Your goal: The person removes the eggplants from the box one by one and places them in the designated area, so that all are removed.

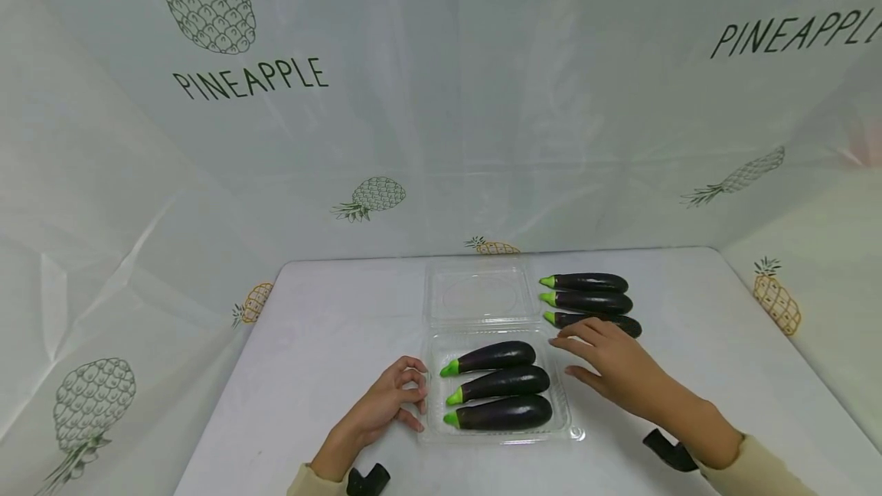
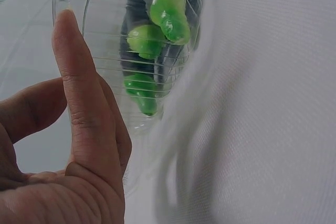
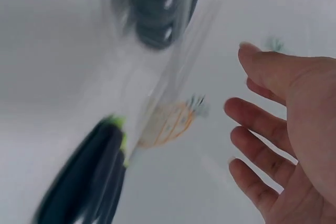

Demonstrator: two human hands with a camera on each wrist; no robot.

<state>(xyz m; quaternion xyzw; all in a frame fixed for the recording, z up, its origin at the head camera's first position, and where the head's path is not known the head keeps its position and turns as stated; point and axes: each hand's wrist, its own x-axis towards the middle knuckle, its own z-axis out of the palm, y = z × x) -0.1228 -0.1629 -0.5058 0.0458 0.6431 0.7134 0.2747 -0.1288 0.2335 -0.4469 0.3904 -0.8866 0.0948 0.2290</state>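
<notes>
A clear plastic clamshell container (image 1: pixel 563 404) lies opened out flat, its lid (image 1: pixel 441 293) folded back behind. Inside the base three dark eggplants (image 1: pixel 506 383) with green stem ends lie side by side. My left hand (image 1: pixel 393 400) is at the container's left edge, and a fingertip touches the rim in the left wrist view. Three more eggplants (image 1: pixel 592 301) lie in a row right of the lid. My right hand (image 1: pixel 613 362) hovers between the base and that row, fingers spread loosely, holding nothing. It partly covers the nearest eggplant of the row.
The white table (image 1: pixel 331 312) meets a hanging white sheet (image 1: pixel 517 121) printed with pineapples at its back edge. Black wrist mounts (image 1: pixel 670 450) sit under both forearms.
</notes>
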